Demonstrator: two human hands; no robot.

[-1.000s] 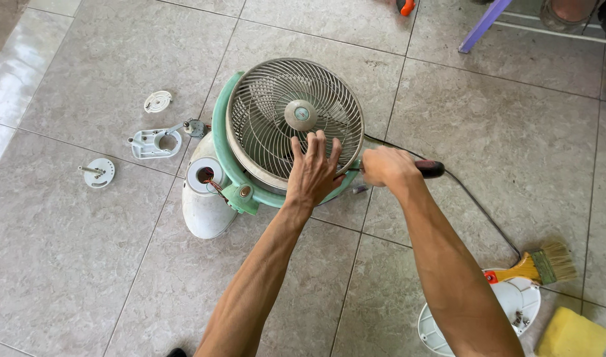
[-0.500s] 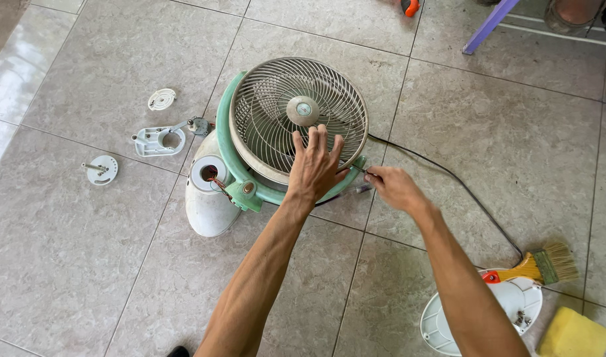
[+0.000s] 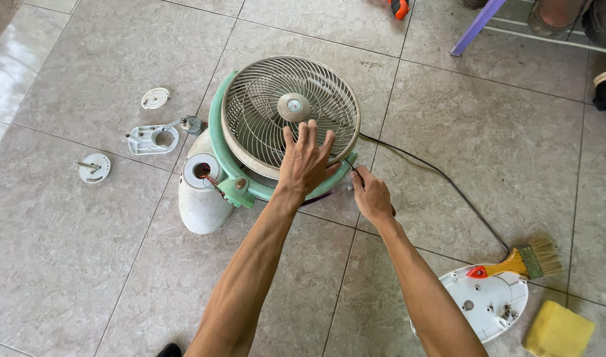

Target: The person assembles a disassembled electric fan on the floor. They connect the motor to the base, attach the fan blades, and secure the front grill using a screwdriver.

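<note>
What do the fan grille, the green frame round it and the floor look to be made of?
Fan grille: probably cream plastic, with thick moulded ribs, matte and yellowed; painted metal possible. Green frame: moulded plastic, dull gloss. Floor: glazed grey ceramic or stone tiles, with reflections and grout lines.

No packages, signs or screens show anywhere in the frame. The only thing like a label is a small round badge (image 3: 294, 105) at the hub of the fan's front grille, in the upper middle of the frame. It is pale teal with a light rim, set in a beige disc. Whatever is printed on it is too small to tell. The left hand (image 3: 305, 160) lies spread on the grille just below it.
</note>
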